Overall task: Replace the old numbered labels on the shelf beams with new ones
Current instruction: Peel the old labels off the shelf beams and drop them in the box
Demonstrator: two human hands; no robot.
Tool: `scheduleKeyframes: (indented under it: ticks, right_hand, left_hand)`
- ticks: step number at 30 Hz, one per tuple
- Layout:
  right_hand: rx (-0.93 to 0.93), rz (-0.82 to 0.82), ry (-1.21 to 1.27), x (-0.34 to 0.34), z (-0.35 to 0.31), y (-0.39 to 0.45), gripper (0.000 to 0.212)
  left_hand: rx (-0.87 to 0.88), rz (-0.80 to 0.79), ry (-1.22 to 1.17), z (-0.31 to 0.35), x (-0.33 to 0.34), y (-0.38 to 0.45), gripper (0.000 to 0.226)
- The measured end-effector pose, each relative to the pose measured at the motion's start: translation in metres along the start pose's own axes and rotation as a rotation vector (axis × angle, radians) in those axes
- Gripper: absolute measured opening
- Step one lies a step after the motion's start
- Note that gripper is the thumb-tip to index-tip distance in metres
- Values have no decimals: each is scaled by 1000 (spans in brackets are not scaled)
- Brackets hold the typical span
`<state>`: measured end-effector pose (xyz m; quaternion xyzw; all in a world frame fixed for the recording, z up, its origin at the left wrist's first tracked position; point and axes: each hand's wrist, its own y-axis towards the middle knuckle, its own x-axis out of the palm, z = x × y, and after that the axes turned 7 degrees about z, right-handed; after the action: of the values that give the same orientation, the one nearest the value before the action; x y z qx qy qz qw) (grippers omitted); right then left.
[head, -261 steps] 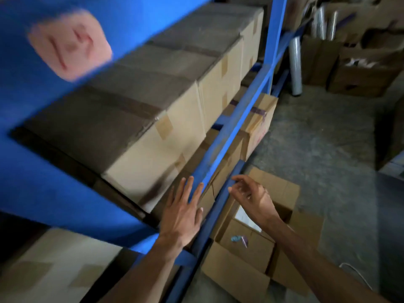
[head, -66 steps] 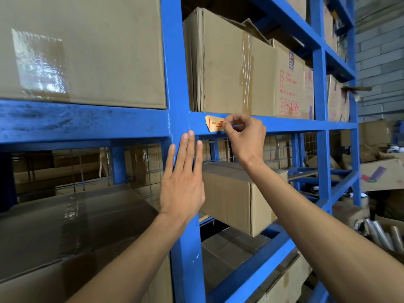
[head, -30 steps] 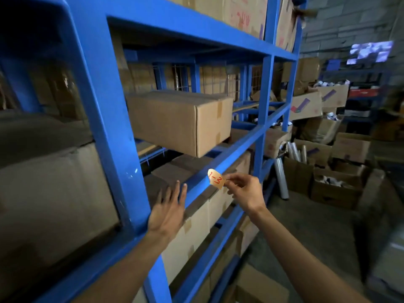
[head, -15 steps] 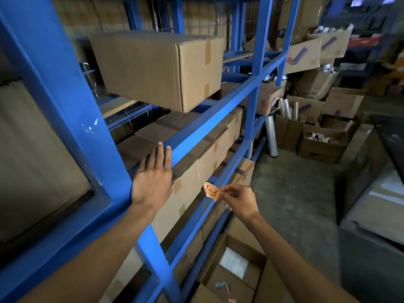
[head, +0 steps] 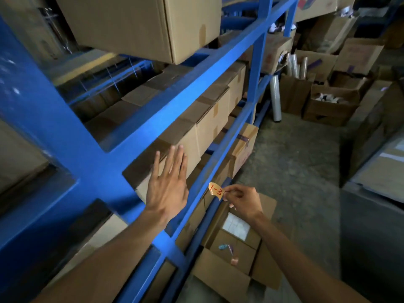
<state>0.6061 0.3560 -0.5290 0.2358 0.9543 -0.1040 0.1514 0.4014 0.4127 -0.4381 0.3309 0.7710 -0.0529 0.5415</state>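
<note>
My right hand [head: 242, 201] pinches a small orange label [head: 216, 190] marked "1-3" in red, held in the air off the shelf and above an open cardboard box [head: 235, 243] on the floor. My left hand [head: 167, 189] is open with fingers spread, flat in front of a blue shelf beam [head: 175, 106] and the cartons behind it. The blue rack's upright [head: 50, 127] runs down the left. Small bits of tape lie inside the open box.
Taped cartons [head: 209, 119] fill the shelf levels, and a large one [head: 144, 22] sits above. Rolls of clear wrap [head: 276, 98] and several open boxes [head: 328, 103] stand on the concrete floor at the back right. A dark surface edges the right side.
The label was peeled off the upper beam and has come down in my right hand. The view has tilted down toward the floor box; my left hand stayed by the rack.
</note>
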Motion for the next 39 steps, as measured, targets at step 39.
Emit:
scheduleKeyframes:
  ticks: [39]
  right_hand:
    - [403,91,-857,66,342,83,14]
  left_hand:
    - [51,-217,-355,90,301,-41,71]
